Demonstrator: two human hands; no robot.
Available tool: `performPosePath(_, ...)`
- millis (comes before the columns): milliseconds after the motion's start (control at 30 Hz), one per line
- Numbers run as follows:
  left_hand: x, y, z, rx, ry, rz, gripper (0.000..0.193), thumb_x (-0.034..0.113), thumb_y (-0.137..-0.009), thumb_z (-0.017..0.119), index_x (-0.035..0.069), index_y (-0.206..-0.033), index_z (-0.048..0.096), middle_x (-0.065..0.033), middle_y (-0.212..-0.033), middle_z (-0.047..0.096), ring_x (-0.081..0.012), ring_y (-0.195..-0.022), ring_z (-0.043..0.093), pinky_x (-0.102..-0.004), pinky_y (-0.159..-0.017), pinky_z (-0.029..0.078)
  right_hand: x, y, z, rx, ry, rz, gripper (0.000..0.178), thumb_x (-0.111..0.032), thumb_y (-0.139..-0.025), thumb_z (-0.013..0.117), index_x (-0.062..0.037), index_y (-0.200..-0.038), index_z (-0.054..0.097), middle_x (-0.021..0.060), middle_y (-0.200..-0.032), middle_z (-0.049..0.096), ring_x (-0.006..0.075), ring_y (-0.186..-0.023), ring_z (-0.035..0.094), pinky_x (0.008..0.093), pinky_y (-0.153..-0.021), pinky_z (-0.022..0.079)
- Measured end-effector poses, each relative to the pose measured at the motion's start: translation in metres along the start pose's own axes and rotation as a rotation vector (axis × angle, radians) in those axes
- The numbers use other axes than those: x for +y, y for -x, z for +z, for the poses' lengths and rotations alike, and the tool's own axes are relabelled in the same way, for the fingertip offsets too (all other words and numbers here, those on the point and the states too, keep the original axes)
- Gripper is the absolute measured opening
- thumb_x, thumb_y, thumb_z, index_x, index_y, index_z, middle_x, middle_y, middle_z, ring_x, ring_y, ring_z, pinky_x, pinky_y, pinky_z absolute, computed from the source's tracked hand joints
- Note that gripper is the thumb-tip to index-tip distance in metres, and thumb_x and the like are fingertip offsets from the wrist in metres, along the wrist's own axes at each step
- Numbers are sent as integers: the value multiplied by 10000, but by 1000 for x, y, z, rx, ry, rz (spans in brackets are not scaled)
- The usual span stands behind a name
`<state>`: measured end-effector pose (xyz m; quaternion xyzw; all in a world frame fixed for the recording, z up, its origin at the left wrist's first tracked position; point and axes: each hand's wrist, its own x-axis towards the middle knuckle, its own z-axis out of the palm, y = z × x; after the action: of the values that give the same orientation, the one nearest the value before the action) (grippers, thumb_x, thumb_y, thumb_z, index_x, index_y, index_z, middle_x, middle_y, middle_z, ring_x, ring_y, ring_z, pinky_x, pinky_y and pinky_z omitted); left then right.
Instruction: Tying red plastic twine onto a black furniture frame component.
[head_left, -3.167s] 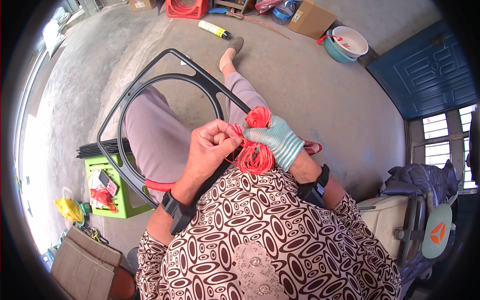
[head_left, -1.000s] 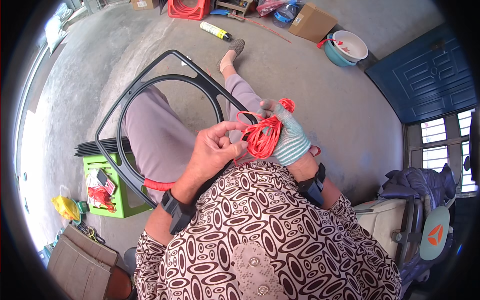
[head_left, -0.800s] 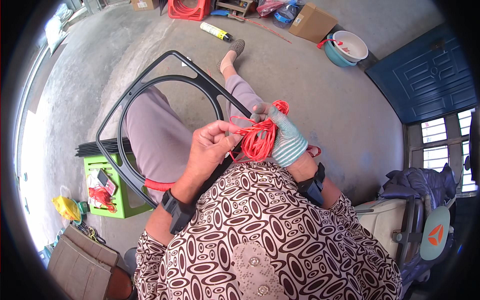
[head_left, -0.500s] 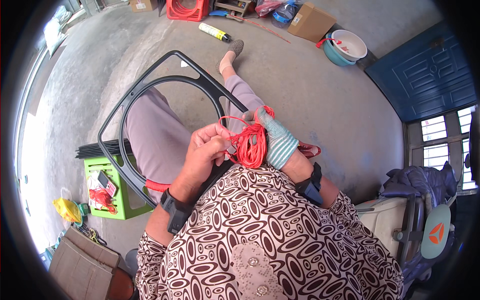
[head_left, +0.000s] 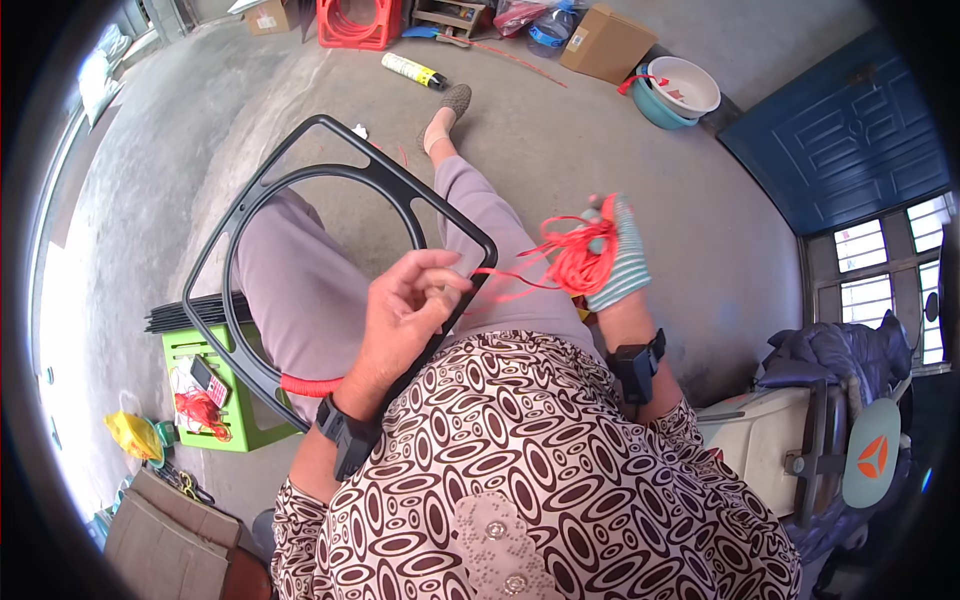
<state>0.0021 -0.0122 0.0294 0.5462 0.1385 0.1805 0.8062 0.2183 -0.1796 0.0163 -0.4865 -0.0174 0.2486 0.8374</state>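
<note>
My right hand (head_left: 628,262), in a striped grey-green and white glove, grips a loose bundle of red cord (head_left: 580,258) out to the right of my lap. Strands run leftward from the bundle to my bare left hand (head_left: 410,305), whose fingers are pinched at the cord's end. Under the left hand, a black frame (head_left: 340,170) with a large round opening lies across my lap. Red cord is wound tightly round one bar of it, making a wrapped section (head_left: 312,386) beside my left wrist. The left fingertips partly hide their hold.
At left stands a green stool (head_left: 235,425) bearing black flat pieces, a phone or calculator and red cord. A yellow bag (head_left: 133,436) lies beyond it. Ahead are a spray can (head_left: 412,70), a carton (head_left: 608,45) and stacked basins (head_left: 668,100). A scooter (head_left: 760,430) stands at right.
My right hand has swung right with the cord bundle, away from my left hand. Strands now stretch between the two hands. My left hand stays over the frame.
</note>
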Motion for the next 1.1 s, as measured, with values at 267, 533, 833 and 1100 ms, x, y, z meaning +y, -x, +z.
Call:
performPosePath(267,-15,-6,-28,398,-236,83,136,103,-880,594,-3,-965,577,-36,-798,623,-63,-643,540,-199,-585,452,-51,-4,-58,160,37,-69,320,-370,-841,655,-86,-924,533,28,-771,529,176,-584,561,338,-492,534)
performPosePath(533,-6,-10,-25,182,188,-311,203,226,-894,602,26,-914,575,-95,-711,633,-142,-511,578,-251,-481,476,-21,-3,-85,382,81,35,373,-455,-874,575,-85,-903,535,56,-759,558,192,-591,541,356,-533,504)
performPosePath(833,-5,-4,-24,235,252,-313,198,206,-877,622,13,-891,579,-115,-698,639,-156,-496,586,-255,-463,484,-45,-20,-214,595,-85,95,289,-322,-901,516,-47,-983,550,112,-980,617,309,-981,581,481,-901,462)
performPosePath(1100,1,0,-16,121,192,-341,160,158,-899,590,11,-836,579,-99,-686,639,-129,-500,593,-241,-461,486,-40,11,-50,-230,932,321,294,-152,-807,648,6,-1047,584,60,-867,635,167,-825,609,314,-791,497)
